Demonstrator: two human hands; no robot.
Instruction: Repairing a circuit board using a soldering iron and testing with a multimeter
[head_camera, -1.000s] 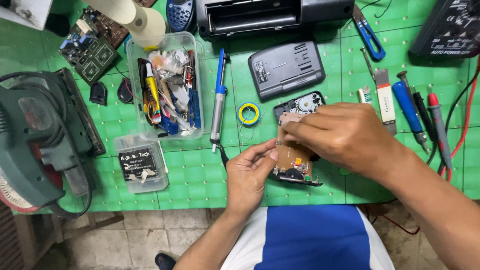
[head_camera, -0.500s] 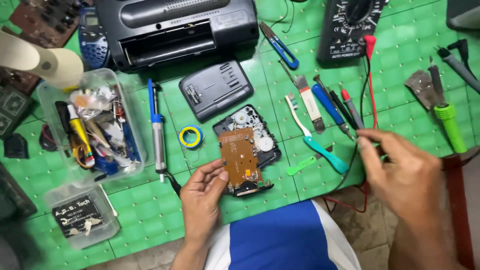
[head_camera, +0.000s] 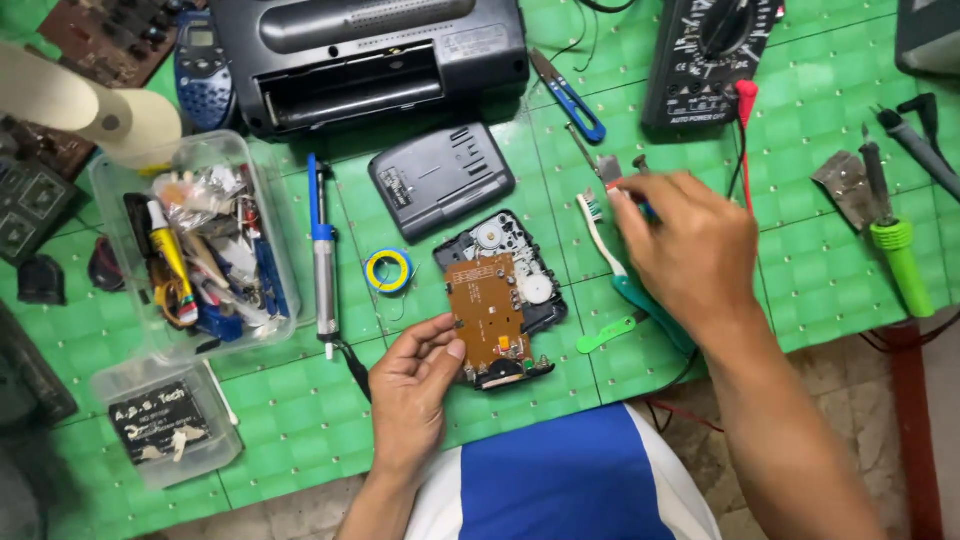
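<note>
left hand (head_camera: 418, 385) pinching circuit board (head_camera: 487, 316) steady | right hand (head_camera: 690, 250) apart, over toothbrush (head_camera: 600, 232), grip unclear

Green gridded mat (head_camera: 820, 290) on bench — carries radio (head_camera: 370, 55), multimeter (head_camera: 705, 65), solder reel (head_camera: 388, 270), clear parts box (head_camera: 195, 245), green-handled screwdriver (head_camera: 895, 250).
</note>
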